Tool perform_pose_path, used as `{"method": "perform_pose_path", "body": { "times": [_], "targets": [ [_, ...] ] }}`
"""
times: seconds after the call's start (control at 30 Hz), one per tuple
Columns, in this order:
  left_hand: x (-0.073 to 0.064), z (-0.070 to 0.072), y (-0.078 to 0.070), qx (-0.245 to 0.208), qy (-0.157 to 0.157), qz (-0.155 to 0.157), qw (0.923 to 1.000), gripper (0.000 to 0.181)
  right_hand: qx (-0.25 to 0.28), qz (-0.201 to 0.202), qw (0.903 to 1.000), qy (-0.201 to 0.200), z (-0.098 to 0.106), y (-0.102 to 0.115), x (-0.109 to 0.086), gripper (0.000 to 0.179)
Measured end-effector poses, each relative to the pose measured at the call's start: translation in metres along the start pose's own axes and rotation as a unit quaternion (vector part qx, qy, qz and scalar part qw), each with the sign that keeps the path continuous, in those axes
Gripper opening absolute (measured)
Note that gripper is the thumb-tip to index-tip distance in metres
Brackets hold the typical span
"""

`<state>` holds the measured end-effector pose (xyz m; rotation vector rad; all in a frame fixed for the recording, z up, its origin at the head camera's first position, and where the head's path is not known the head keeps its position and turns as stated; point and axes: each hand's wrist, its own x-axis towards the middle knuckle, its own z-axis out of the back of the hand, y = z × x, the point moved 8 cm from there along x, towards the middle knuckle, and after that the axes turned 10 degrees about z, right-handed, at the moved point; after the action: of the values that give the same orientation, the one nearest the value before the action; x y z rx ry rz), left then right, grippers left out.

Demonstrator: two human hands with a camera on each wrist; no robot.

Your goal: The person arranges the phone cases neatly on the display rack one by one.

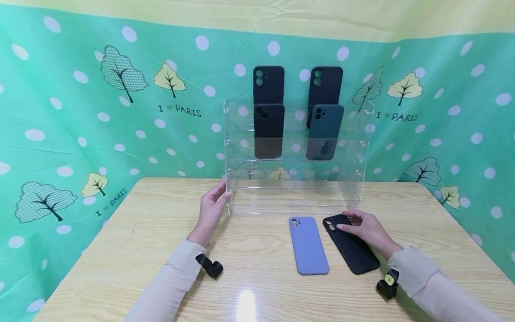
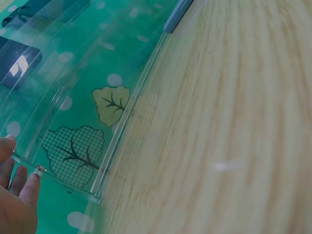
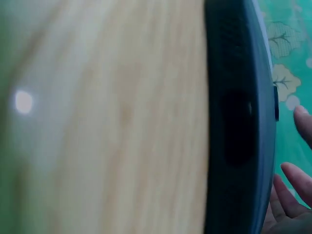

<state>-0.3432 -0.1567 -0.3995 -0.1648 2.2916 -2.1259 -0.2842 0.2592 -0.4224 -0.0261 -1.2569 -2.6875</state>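
Note:
My left hand (image 1: pixel 211 208) holds the left side panel of a clear acrylic display rack (image 1: pixel 295 209), thumb in front and fingers behind. In the left wrist view, the fingers sit round the edge of the rack (image 2: pixel 97 194). A black phone case (image 1: pixel 354 248) lies slantwise on the table in front of the rack's right end. My right hand (image 1: pixel 368 230) grips its upper end, thumb beside the camera cutout and fingers at the far edge. The right wrist view shows the end of the black case (image 3: pixel 236 117) close up. Left of it lies a lavender-blue phone case (image 1: pixel 309 246).
On the rack's upper tiers stand two dark phone cases (image 1: pixel 268 85) (image 1: pixel 327 85). Lower down lean another dark case (image 1: pixel 268 123) and a teal case (image 1: pixel 327 120). Behind the wooden table (image 1: pixel 161 214) hangs a green dotted cloth (image 1: pixel 161 147).

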Motion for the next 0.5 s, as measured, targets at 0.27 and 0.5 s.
{"method": "perform_pose_path", "body": {
  "times": [0.27,0.5],
  "targets": [
    [0.0,0.0,-0.001,-0.012,0.006,-0.001,0.9999,0.045,-0.07,0.012,0.997,0.03,-0.01,0.007,0.0,0.079],
    [-0.001,-0.002,-0.001,-0.011,0.007,0.005,0.9999,0.045,-0.091,0.067,0.992,0.057,-0.019,0.017,0.0,0.08]
  ]
}}
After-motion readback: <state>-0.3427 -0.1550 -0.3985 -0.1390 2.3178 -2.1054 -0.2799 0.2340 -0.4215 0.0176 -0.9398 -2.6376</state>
